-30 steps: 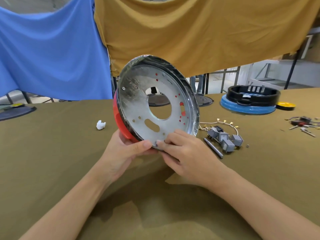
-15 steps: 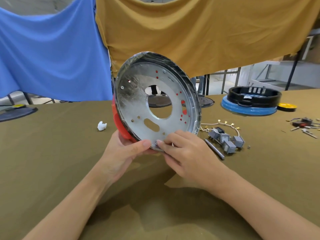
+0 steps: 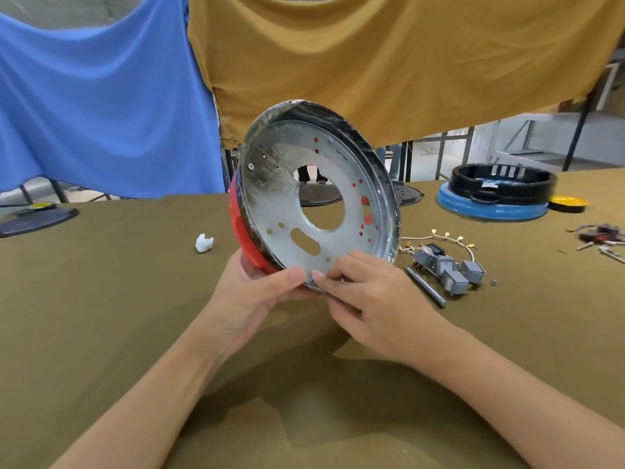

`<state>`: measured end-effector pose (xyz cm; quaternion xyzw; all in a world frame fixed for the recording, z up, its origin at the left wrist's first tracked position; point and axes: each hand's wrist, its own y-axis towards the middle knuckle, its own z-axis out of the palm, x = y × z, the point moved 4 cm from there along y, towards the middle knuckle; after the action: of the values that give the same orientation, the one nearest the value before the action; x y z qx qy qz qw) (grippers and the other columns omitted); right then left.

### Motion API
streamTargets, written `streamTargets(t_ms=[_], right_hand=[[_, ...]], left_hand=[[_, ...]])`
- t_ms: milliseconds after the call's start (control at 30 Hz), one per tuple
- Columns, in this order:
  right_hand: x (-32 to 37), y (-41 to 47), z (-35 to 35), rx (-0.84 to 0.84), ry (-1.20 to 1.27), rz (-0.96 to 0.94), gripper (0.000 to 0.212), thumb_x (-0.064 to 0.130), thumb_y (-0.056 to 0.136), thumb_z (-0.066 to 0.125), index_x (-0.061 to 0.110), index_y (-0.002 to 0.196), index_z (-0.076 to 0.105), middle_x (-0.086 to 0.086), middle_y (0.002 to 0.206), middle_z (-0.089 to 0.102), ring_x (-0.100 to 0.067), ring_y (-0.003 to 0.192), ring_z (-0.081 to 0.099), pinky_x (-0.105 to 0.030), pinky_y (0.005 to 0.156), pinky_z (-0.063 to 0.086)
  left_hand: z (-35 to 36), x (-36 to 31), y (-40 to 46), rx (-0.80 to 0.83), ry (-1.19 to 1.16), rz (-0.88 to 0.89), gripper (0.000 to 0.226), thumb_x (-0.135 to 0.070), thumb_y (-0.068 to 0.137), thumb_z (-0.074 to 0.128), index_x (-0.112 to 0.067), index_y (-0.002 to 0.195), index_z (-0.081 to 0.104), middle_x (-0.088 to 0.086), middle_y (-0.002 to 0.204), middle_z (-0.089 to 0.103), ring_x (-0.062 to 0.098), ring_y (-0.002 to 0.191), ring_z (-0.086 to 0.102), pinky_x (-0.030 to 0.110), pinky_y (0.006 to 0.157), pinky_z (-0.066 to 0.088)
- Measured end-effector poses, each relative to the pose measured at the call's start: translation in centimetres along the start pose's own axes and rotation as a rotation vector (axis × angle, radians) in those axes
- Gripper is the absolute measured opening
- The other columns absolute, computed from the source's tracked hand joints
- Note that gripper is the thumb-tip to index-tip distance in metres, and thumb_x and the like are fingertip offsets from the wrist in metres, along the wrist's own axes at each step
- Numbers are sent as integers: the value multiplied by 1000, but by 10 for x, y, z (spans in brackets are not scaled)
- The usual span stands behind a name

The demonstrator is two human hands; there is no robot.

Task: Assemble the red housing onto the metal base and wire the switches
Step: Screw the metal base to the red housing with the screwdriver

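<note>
A round metal base (image 3: pixel 287 184) with a big centre hole stands tilted on its edge above the table, its flat face toward me. The red housing (image 3: pixel 241 231) sits behind it and shows along the left rim and through small holes. My left hand (image 3: pixel 250 299) grips the lower rim, thumb on the metal face. My right hand (image 3: pixel 368 299) pinches the same lower edge right beside that thumb. Several grey switches (image 3: pixel 446 265) with a wire harness (image 3: pixel 439 236) lie on the table to the right.
A grey rod-like tool (image 3: pixel 425 286) lies beside the switches. A white scrap (image 3: pixel 204 243) sits left of the base. A black ring on a blue disc (image 3: pixel 493 194), a yellow disc (image 3: pixel 568 203) and small parts (image 3: pixel 598 238) lie far right. Dark discs (image 3: pixel 37 218) lie far left.
The base with the housing has been turned a little in my hands, so the holes and screws sit at new places. Both hands stay at the lower rim.
</note>
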<state>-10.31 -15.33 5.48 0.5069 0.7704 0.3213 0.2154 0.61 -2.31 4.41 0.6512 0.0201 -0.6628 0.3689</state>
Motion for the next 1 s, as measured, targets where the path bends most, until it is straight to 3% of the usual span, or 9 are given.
streamTargets(t_ms=[167, 400, 633, 833, 1000], right_hand=[[-2, -1, 2, 18, 50, -8, 17, 10, 96, 62, 2, 102, 75, -5, 81, 60, -20, 73, 51, -35, 63, 46], [3, -1, -2, -221, 83, 52, 20, 2, 87, 69, 0, 106, 75, -8, 86, 67, -24, 77, 56, -30, 71, 49], [-2, 0, -2, -166, 98, 14, 16, 3, 88, 69, 1, 102, 76, -7, 82, 66, -24, 72, 54, -35, 65, 49], [-4, -3, -1, -259, -4, 19, 21, 11, 88, 73, 2, 107, 73, -8, 92, 68, -24, 81, 58, -33, 76, 50], [-4, -4, 0, -246, -87, -27, 9, 6, 88, 72, 3, 96, 76, -8, 86, 68, -24, 76, 59, -36, 68, 52]], left_hand=[[0, 1, -1, -29, -11, -29, 56, -26, 79, 84, -9, 127, 63, 22, 122, 69, 37, 108, 69, 42, 82, 59], [2, -5, 4, -82, -106, 7, 62, -34, 73, 87, -14, 127, 65, 21, 126, 67, 39, 109, 68, 48, 84, 59], [3, -6, 2, -64, -74, 13, 56, -29, 75, 86, -14, 125, 67, 21, 122, 69, 39, 108, 68, 46, 81, 59], [-4, -3, 3, -126, -111, 15, 45, -19, 81, 66, -19, 126, 67, 21, 127, 66, 42, 112, 66, 51, 84, 59], [-2, -4, 2, -119, -112, 17, 42, -19, 80, 66, -25, 121, 70, 18, 125, 68, 40, 111, 67, 48, 82, 59]])
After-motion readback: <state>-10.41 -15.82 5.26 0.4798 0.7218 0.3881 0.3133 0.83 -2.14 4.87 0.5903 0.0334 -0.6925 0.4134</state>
